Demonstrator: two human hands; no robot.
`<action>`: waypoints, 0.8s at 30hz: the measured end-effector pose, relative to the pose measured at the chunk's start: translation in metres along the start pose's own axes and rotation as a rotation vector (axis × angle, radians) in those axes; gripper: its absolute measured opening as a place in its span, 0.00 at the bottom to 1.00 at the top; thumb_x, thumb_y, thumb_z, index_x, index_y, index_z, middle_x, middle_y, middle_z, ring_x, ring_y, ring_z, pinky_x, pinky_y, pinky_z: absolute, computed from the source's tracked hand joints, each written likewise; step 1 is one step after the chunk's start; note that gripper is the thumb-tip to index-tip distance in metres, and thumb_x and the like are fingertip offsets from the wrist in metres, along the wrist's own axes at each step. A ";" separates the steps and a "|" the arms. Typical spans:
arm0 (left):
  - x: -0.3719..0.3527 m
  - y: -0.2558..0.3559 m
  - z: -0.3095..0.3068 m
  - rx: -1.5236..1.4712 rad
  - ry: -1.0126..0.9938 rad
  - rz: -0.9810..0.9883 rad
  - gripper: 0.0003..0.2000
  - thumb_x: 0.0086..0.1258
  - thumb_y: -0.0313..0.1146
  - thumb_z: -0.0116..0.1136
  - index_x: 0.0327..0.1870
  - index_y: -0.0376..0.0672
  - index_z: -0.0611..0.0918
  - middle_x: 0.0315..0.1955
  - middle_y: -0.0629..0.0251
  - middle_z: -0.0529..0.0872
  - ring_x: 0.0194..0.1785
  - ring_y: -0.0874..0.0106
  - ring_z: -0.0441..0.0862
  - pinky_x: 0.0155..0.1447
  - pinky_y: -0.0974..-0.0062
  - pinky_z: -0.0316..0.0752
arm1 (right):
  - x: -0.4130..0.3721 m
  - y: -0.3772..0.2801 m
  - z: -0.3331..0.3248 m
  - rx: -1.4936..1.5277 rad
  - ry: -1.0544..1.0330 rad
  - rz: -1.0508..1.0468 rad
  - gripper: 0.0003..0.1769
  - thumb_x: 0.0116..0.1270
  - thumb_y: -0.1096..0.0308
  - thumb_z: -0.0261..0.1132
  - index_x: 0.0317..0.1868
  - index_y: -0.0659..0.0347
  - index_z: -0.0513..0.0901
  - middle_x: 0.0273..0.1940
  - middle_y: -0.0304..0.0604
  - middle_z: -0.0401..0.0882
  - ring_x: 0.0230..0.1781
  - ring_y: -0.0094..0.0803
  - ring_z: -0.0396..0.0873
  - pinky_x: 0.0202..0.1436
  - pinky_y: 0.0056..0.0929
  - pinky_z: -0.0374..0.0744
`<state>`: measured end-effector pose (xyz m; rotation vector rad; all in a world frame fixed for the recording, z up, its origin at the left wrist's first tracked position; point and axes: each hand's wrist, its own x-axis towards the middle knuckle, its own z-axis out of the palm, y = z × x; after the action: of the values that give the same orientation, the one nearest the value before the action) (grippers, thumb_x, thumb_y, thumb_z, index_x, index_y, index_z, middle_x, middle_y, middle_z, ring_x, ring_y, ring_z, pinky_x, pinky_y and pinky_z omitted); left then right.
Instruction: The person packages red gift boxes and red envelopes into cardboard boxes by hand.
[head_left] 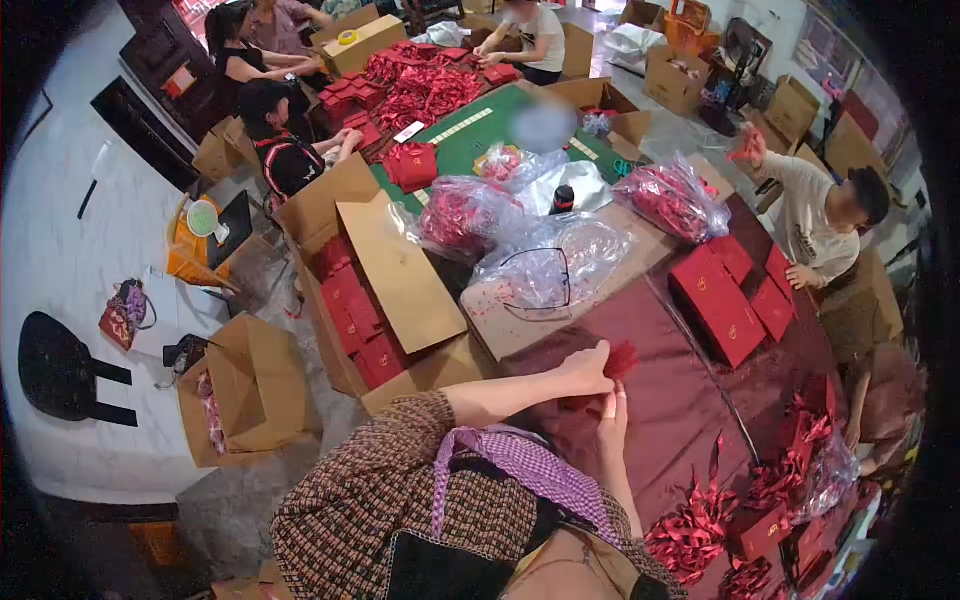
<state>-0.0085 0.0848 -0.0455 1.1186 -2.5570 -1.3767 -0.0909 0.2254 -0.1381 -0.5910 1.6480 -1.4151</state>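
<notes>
left arm stretched over the shiny maroon-covered table (665, 400), left hand (585, 370) curled, pinching a small thin red piece (621, 358) above it, right hand (613, 418) pretty straight-fingered, tips at the piece, can't tell if gripping, flat red box (716, 305) farther right on it

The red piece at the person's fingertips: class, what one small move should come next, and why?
Probably lower the red piece onto the maroon tablecloth and smooth it with the fingers. The left hand seems to pinch it, its free end fans out past the fingers, the right hand is close by, and bare cloth lies just beyond.
</notes>
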 end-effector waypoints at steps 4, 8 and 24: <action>0.020 -0.005 0.013 -0.018 -0.073 -0.002 0.38 0.50 0.50 0.67 0.51 0.25 0.65 0.39 0.37 0.81 0.45 0.45 0.80 0.48 0.56 0.75 | 0.007 0.001 -0.015 0.030 -0.047 -0.104 0.31 0.75 0.48 0.45 0.62 0.69 0.67 0.54 0.44 0.72 0.51 0.31 0.72 0.55 0.29 0.72; 0.029 -0.013 0.010 -0.149 -0.131 0.016 0.39 0.53 0.57 0.63 0.50 0.22 0.70 0.46 0.33 0.78 0.53 0.48 0.77 0.56 0.62 0.71 | -0.003 -0.027 -0.015 0.158 0.000 0.007 0.33 0.73 0.47 0.49 0.63 0.70 0.66 0.59 0.47 0.71 0.59 0.32 0.68 0.63 0.30 0.66; 0.016 -0.033 0.011 -0.479 -0.323 0.238 0.28 0.70 0.40 0.55 0.66 0.36 0.64 0.56 0.59 0.76 0.58 0.72 0.72 0.62 0.74 0.66 | 0.011 -0.044 -0.014 0.203 -0.113 -0.046 0.33 0.68 0.51 0.59 0.63 0.68 0.67 0.56 0.45 0.74 0.56 0.30 0.71 0.61 0.29 0.67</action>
<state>-0.0051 0.0713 -0.0811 0.5335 -2.2401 -2.0784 -0.1159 0.2137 -0.0992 -0.5842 1.3905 -1.5321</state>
